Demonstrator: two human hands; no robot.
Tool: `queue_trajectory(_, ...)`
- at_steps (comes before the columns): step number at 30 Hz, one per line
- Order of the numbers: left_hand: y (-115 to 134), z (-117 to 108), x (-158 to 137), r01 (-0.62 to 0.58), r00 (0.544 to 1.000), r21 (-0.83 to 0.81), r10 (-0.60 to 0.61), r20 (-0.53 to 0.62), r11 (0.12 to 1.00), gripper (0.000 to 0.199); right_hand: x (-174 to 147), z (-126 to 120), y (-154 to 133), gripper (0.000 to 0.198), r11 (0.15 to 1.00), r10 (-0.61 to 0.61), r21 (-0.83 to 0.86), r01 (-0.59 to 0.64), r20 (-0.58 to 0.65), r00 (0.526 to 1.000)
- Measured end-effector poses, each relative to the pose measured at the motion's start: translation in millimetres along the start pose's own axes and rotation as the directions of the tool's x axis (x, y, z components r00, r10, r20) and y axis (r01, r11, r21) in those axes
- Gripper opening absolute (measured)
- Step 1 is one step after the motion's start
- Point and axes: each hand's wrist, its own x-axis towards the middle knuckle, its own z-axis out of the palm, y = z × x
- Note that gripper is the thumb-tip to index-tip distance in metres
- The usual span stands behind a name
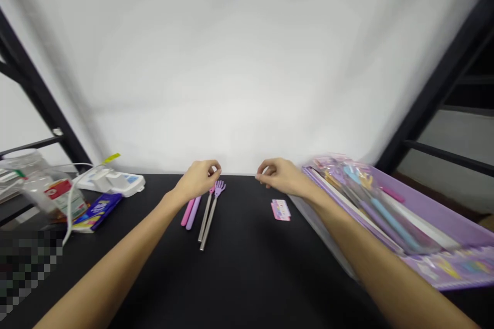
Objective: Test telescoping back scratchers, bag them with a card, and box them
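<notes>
My left hand [198, 180] is closed, thumb and forefinger curled together just above the heads of two back scratchers. The purple back scratcher [210, 218] has a hand-shaped head and a metal rod; the pink back scratcher [204, 218] lies beside it, its head partly behind my fingers. Left of the rods rest a purple handle [193, 213] and a pink handle [187, 212]. Across a gap, my right hand [283, 177] is also closed in a pinch, above and beyond small pink printed cards [281, 209]. What either pinch holds, if anything, I cannot make out.
On the right, a lilac box [436, 211] contains several back scratchers in clear plastic [374, 200]. To the left are a white power strip [111, 182], a blue packet [98, 212], a clear plastic jar [50, 195] and a white cable [70, 205]. A white wall [239, 72] backs the black table [239, 277].
</notes>
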Motion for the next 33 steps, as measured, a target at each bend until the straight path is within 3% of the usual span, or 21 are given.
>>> queue_trajectory(6,-61,3,-29,0.144,0.986,0.087,-0.150,0.071,0.986,0.006,16,87,-15,0.012,0.992,0.064,0.090,-0.083,0.195,0.979)
queue_trajectory(9,-69,1,-40,0.178,0.975,0.082,-0.187,0.119,0.981,0.007,16,119,-29,0.025,0.988,0.089,0.104,-0.115,0.228,0.969)
queue_trajectory(12,-66,-3,-50,0.208,0.962,0.096,-0.221,0.159,0.973,0.010,15,135,-41,0.033,0.988,0.128,0.061,-0.145,0.225,0.966)
queue_trajectory(18,-49,-3,-59,0.238,0.953,0.186,-0.266,0.142,0.953,0.017,18,127,-49,0.030,0.968,0.248,-0.110,-0.227,0.237,0.939)
queue_trajectory(21,-41,0,-60,0.239,0.957,0.216,-0.267,0.111,0.947,0.009,17,120,-42,0.025,0.969,0.247,-0.066,-0.239,0.286,0.926)
queue_trajectory(24,-32,4,-61,0.253,0.951,0.237,-0.286,0.116,0.938,0.017,12,118,-33,0.017,0.967,0.235,0.027,-0.255,0.307,0.922)
queue_trajectory(30,-12,15,-64,0.287,0.942,0.236,-0.319,0.109,0.929,0.014,3,112,-32,0.036,0.953,0.303,-0.072,-0.295,0.200,0.932)
queue_trajectory(33,-12,18,-64,0.292,0.942,0.165,-0.313,0.120,0.942,0.014,2,100,-29,0.038,0.922,0.359,0.050,-0.383,0.250,0.899)
